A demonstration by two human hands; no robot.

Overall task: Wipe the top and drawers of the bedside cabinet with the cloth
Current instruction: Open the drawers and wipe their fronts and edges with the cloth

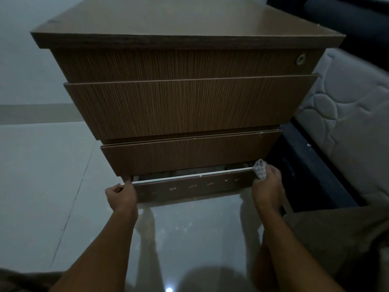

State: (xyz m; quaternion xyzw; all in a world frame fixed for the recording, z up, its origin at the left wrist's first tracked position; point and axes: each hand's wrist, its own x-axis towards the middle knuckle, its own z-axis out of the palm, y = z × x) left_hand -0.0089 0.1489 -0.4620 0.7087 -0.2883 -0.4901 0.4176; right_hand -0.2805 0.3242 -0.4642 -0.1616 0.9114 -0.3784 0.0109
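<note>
A brown wooden bedside cabinet (185, 104) stands on the floor in front of me, its bare top (168, 20) at the upper part of the view. Its bottom drawer (193, 185) is pulled out a little, showing a white top edge. My left hand (121, 196) grips the drawer front's left end. My right hand (267, 186) is at the right end and holds a white checked cloth (259, 169) bunched against that corner. The upper drawer fronts look pushed in.
A quilted mattress (347, 114) on a dark bed frame (311, 171) stands close to the cabinet's right side. Glossy light floor tiles (52, 175) spread to the left and in front. My knee (336, 239) is at the lower right.
</note>
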